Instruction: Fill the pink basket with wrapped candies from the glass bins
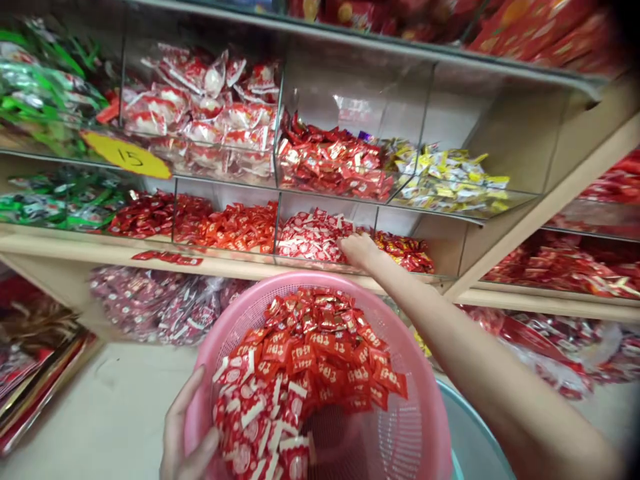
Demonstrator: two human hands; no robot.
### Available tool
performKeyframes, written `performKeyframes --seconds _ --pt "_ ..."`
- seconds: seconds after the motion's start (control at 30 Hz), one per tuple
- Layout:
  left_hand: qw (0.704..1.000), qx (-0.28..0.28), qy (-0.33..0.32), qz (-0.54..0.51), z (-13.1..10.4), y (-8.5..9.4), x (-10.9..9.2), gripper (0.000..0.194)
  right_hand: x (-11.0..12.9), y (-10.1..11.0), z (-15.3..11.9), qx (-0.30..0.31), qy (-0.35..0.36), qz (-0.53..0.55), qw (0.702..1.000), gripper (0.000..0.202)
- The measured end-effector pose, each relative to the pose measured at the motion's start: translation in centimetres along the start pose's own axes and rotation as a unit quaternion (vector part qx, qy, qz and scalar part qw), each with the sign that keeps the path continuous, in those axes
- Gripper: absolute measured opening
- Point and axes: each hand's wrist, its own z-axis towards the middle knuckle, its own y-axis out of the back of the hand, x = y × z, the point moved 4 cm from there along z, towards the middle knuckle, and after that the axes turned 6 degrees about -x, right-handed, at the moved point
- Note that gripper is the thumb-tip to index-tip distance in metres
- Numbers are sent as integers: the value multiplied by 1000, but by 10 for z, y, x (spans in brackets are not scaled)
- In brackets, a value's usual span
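My left hand (pixel 187 427) grips the left rim of a pink plastic basket (pixel 430 400), thumb inside and fingers outside. Wrapped candies in separate heaps lie in the basket: dark red ones (pixel 325 310) at the back, orange-red ones (pixel 325 360) in the middle, red-and-white ones (pixel 250 427) at the front left. My right hand (pixel 359 251) reaches into the lower shelf, its fingers curled at the right side of a bin of red-and-white candies (pixel 313 235). What those fingers hold is hidden. Just right of that hand are red-and-yellow candies (pixel 407 252).
Clear dividers split the shelves into candy bins. A yellow tag (pixel 127 155) marked 15 hangs at the upper left. Below the wooden shelf edge (pixel 235 267) lie bagged candies (pixel 150 303). Beneath the basket shows a light-blue tub (pixel 475 427). A slanting wooden post (pixel 545 190) stands at the right.
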Motion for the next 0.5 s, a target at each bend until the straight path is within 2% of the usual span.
performKeyframes --seconds 0.13,0.27,0.33,0.4,0.43,0.5 --pt "997 -13 21 -75 -11 -10 -14 54 -4 3 -5 -2 2 -20 1000 30" --pt "992 -23 48 -116 -14 -15 -18 54 -5 29 -31 -88 18 -31 996 25" --pt "991 -25 53 -124 -14 -16 -18 54 4 43 -56 -131 38 39 990 22" --pt "989 -26 59 -130 -14 -16 -17 54 25 49 -85 -138 74 172 973 21" --pt "989 -28 62 -131 -14 -15 -16 54 38 49 -100 -124 91 253 955 23" --pt "990 -22 62 -126 -13 -13 -14 54 68 40 -128 -54 108 384 915 28"
